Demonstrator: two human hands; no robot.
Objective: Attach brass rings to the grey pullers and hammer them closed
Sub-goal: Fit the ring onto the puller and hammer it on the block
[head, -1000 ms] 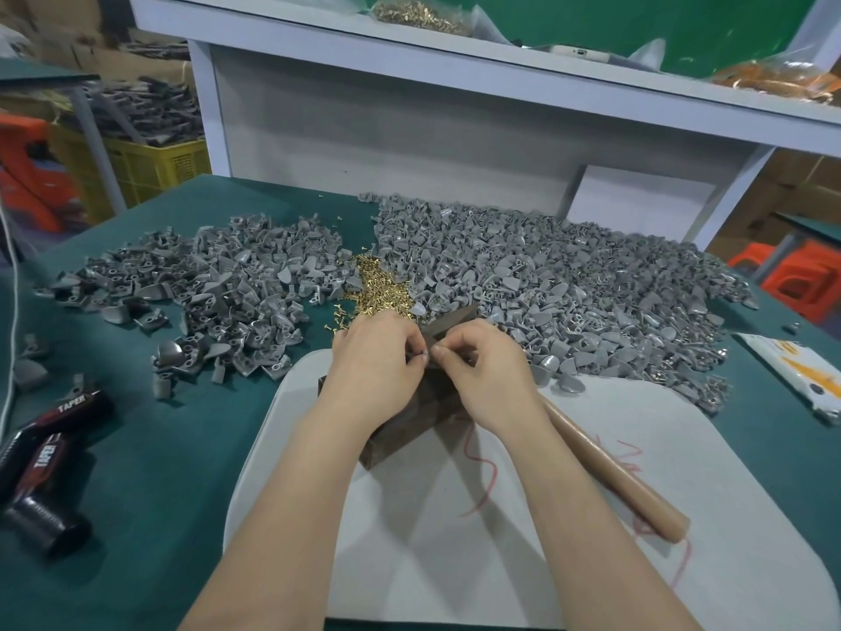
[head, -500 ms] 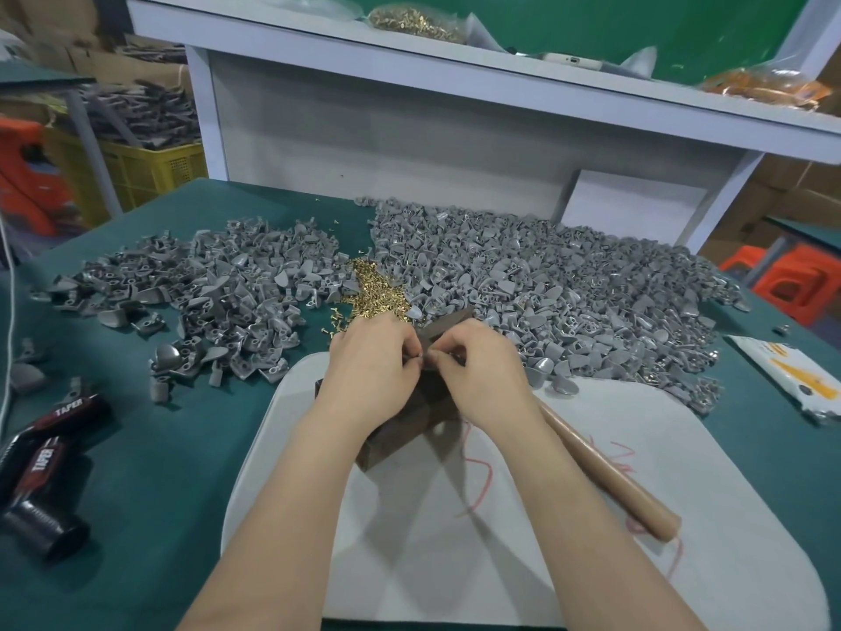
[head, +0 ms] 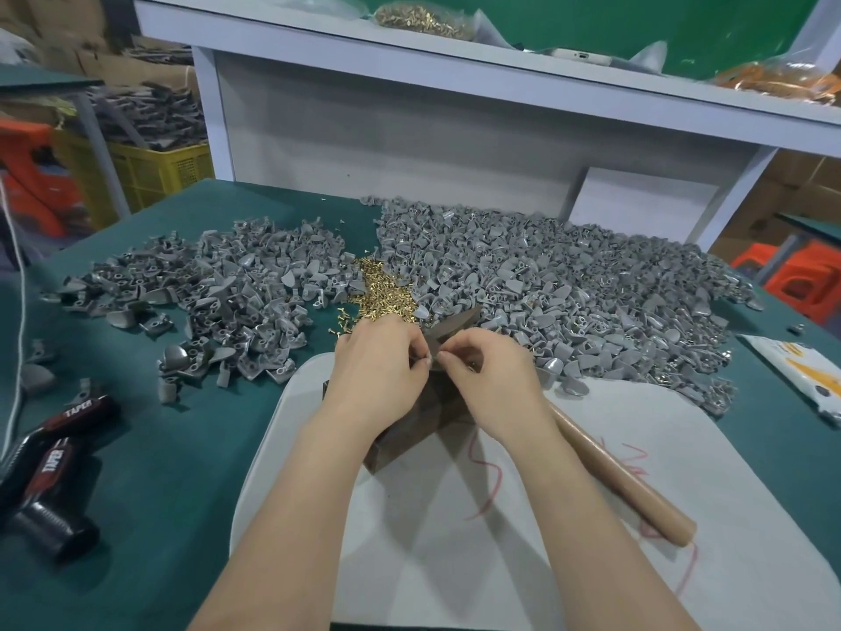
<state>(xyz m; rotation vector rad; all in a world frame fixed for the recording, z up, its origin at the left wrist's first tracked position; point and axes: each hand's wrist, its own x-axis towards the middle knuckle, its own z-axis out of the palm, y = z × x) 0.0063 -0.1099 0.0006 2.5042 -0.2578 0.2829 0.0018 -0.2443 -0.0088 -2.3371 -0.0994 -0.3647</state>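
My left hand point(head: 375, 373) and my right hand point(head: 489, 380) meet fingertip to fingertip over a dark wooden block point(head: 409, 430) on a white mat point(head: 523, 516). Both pinch a small piece between them; it is mostly hidden by the fingers, so I cannot tell puller from ring. A little heap of brass rings point(head: 382, 296) lies just beyond my left hand. Grey pullers lie in a left pile point(head: 218, 293) and a larger right pile point(head: 569, 284). The hammer's wooden handle point(head: 623, 475) lies on the mat under my right wrist.
A black and red TAPER tool point(head: 50, 462) lies at the left on the green table point(head: 159, 471). A white packet point(head: 801, 371) sits at the right edge. A white shelf point(head: 455, 75) with bags stands behind. Yellow crate point(head: 150, 170) back left.
Both hands have stayed over the block with their fingertips together, working the small piece with slight finger shifts. Nothing else has moved.
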